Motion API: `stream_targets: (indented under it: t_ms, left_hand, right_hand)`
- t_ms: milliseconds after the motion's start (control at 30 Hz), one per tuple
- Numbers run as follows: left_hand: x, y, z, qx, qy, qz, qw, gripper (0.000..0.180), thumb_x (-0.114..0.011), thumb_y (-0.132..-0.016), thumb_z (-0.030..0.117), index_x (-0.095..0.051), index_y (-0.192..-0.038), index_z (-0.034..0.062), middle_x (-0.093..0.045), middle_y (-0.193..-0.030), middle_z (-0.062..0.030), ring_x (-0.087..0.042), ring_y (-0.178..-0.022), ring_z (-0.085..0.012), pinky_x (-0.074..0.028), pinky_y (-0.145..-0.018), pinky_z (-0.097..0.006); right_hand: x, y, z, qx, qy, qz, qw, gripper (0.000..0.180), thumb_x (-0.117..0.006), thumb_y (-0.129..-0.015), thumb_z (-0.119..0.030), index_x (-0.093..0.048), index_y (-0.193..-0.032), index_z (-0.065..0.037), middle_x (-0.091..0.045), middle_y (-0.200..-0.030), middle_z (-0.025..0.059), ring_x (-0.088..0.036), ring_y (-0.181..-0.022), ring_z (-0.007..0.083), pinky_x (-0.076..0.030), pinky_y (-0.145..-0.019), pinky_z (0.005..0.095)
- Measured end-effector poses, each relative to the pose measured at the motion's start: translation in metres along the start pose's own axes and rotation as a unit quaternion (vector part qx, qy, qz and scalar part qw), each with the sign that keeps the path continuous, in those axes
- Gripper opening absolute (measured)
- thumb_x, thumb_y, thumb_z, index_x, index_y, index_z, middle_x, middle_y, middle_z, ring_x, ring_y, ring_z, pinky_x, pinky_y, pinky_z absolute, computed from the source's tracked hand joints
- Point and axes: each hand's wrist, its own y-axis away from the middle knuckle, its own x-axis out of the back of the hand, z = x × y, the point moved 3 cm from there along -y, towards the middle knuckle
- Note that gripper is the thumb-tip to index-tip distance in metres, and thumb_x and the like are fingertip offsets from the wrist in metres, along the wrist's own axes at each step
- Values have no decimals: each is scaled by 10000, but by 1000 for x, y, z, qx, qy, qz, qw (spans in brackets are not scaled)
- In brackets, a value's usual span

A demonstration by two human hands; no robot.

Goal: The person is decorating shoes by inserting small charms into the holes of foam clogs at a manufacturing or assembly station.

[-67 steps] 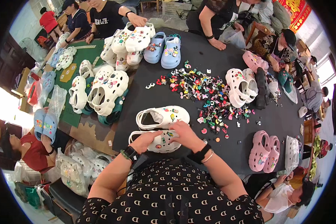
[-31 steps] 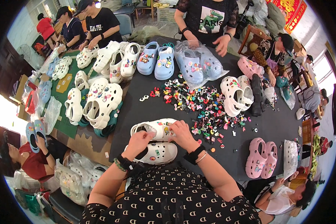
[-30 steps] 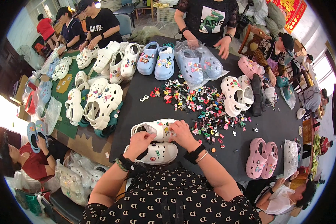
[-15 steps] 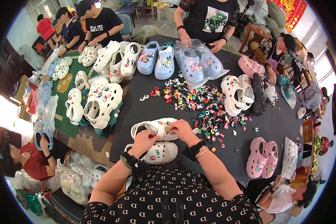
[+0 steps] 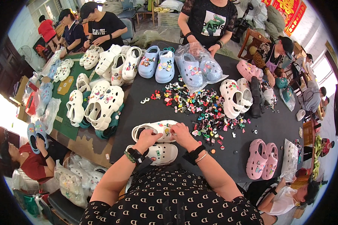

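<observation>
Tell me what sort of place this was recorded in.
Probably a small workshop handling clogs: a heap of colourful charms covers part of the black table, white clogs dotted with charms lie before the wearer, and several other people are gathered around.
</observation>
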Motion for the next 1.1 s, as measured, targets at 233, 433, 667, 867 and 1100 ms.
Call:
stream_targets:
  t_ms: [233, 433, 667, 867, 1100]
  left_hand:
    - [-3, -1, -2, -19, 17, 37, 999, 474, -722, -775, 423, -699, -763, -50, -659, -654, -184, -663, -630, -283, -505, -622, -389]
    - [-6, 1, 2, -31, -37, 77, 996, 482, -706, -778, 421, -691, -754, -61, -661, -666, -202, -663, -647, -328, -514, -643, -407]
    - [-11, -4, -9, -30, -61, 86, 994, 500, -694, -782, 433, -681, -750, -66, -662, -697, -220, -659, -680, -353, -516, -671, -424]
    - [-8, -6, -6, -39, -41, 82, 995, 493, -706, -787, 416, -671, -743, -74, -642, -662, -220, -652, -662, -359, -511, -648, -427]
    - [0, -7, -10, 9, -9, 5, 1000, 501, -735, -792, 423, -656, -676, -58, -577, -554, -140, -542, -503, -228, -429, -531, -385]
  right_hand:
    - [-2, -2, -6, 33, 24, 9, 999, 359, -798, -661, -68, -539, -910, -58, -563, -896, 131, -538, -932, 351, -453, -783, 442]
    - [-6, -1, -3, 25, 0, 39, 999, 307, -763, -693, -35, -520, -880, -48, -595, -849, 154, -573, -855, 387, -460, -740, 468]
    - [-4, -5, -2, -8, -7, -73, 997, 265, -750, -716, -53, -525, -854, -37, -593, -831, 153, -572, -845, 374, -463, -742, 461]
    - [-9, 34, -14, 77, -16, 71, 994, 204, -740, -733, -73, -560, -821, -37, -576, -805, 138, -561, -823, 353, -474, -738, 425]
    - [26, 76, 55, -125, -51, 130, 982, 253, -800, -694, -72, -564, -768, -18, -577, -721, 111, -563, -657, 270, -456, -596, 373]
